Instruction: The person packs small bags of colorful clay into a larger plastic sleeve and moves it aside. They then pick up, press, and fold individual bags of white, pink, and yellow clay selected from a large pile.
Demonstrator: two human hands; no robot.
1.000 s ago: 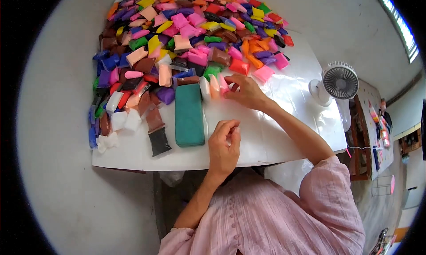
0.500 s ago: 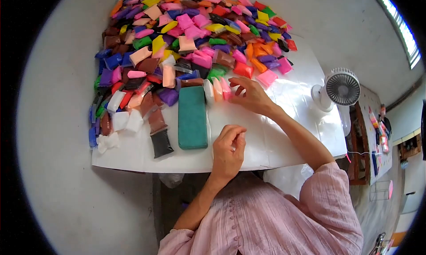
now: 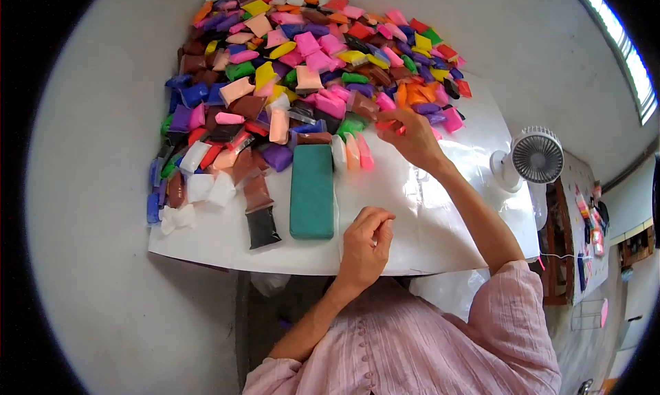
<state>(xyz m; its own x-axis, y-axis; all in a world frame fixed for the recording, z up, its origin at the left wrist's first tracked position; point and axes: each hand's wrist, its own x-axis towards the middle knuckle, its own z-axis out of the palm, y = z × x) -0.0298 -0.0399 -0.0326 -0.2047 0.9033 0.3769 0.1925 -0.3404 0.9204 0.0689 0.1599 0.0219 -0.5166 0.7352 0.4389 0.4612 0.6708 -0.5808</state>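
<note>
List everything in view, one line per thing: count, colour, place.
table: one, white top, centre of view.
packet pile: too many to count, mixed colours, far half of the table.
block: one, teal green, flat at the pile's near edge.
small packets: three in a row (white, peach, pink), right of the block's far end.
black packet: one, left of the block.
fan: one, white, by the table's right edge.
right hand: fingers at a red packet on the pile's edge.
left hand: curled, near table edge, right of the block.
</note>
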